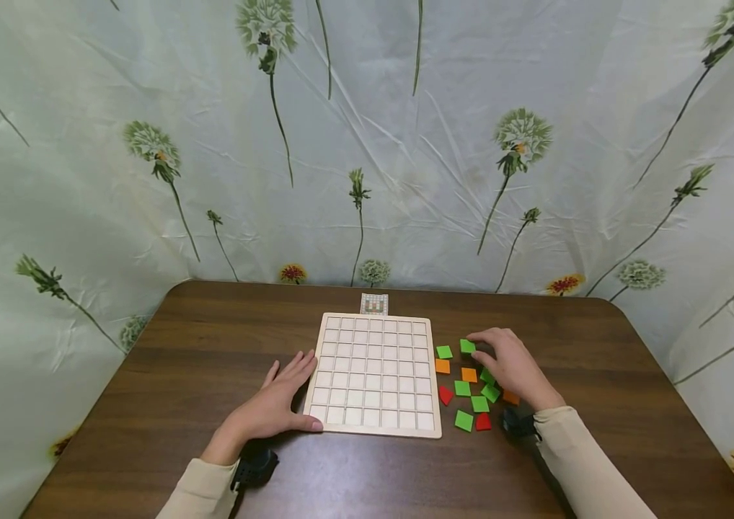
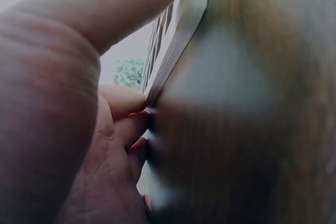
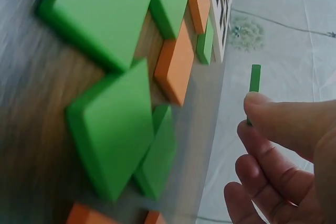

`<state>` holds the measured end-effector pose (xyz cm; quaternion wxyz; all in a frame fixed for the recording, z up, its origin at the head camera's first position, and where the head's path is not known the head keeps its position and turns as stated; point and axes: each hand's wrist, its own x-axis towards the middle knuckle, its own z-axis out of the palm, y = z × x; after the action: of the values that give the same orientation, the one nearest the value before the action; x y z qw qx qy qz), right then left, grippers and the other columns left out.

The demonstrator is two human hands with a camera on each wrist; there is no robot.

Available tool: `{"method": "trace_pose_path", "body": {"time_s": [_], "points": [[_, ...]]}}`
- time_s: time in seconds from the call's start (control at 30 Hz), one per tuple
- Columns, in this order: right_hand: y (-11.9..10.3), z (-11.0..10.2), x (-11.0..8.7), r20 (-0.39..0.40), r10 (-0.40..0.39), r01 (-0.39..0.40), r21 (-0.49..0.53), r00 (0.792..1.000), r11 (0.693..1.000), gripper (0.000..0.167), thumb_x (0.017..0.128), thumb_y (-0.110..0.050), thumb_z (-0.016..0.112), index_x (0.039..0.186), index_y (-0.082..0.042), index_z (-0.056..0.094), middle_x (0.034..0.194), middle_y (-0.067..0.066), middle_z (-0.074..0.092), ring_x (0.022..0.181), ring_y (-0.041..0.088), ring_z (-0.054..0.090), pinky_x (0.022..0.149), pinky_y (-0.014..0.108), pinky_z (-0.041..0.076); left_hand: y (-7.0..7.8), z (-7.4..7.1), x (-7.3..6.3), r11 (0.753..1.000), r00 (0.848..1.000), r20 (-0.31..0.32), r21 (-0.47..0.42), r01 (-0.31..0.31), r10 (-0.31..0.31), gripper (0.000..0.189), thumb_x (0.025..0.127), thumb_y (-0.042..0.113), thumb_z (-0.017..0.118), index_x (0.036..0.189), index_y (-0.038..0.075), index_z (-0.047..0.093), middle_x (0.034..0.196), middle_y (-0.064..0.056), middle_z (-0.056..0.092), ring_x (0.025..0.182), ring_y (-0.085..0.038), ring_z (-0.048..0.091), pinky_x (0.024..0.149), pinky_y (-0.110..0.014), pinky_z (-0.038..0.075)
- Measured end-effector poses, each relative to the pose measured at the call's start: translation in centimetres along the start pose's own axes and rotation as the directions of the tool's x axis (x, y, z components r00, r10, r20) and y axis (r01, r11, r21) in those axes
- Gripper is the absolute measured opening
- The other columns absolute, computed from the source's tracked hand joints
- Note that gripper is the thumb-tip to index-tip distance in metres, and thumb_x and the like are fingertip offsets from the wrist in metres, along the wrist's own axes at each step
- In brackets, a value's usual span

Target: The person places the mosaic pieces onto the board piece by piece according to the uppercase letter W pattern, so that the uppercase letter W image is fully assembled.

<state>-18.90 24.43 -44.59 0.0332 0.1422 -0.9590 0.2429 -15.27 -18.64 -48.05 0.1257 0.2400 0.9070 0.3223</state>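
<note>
A pale wooden grid board (image 1: 372, 375) with rows of square cells lies on the dark table. My left hand (image 1: 271, 404) rests at its left side, fingers spread along the edge and thumb at the near left corner. In the left wrist view the fingertips (image 2: 137, 121) meet the board's edge (image 2: 170, 61). To the right of the board my right hand (image 1: 515, 364) pinches a green square tile (image 1: 467, 347) between thumb and fingers. The right wrist view shows this green tile (image 3: 255, 80) edge-on, held above the other tiles.
Loose green tiles (image 1: 480, 404), orange tiles (image 1: 469, 375) and red tiles (image 1: 445, 395) lie scattered right of the board, some overlapping. A small printed card (image 1: 375, 304) lies behind the board. A flowered curtain (image 1: 367, 144) hangs behind the table (image 1: 211, 346).
</note>
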Motion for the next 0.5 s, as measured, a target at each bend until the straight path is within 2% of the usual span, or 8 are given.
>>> {"method": "trace_pose_path", "body": {"time_s": [0.5], "points": [[-1.9, 1.5, 1.1, 0.009, -0.02, 0.02, 0.056, 1.0, 0.998, 0.03, 0.094, -0.01, 0.071, 0.124, -0.003, 0.071, 0.121, 0.016, 0.066, 0.116, 0.037, 0.054, 0.097, 0.057, 0.046, 0.0, 0.0, 0.1, 1.0, 1.0, 0.004, 0.007, 0.016, -0.016, 0.114, 0.077, 0.054, 0.081, 0.159, 0.0, 0.022, 0.166, -0.014, 0.016, 0.154, -0.034, 0.007, 0.116, -0.063, -0.006]]}}
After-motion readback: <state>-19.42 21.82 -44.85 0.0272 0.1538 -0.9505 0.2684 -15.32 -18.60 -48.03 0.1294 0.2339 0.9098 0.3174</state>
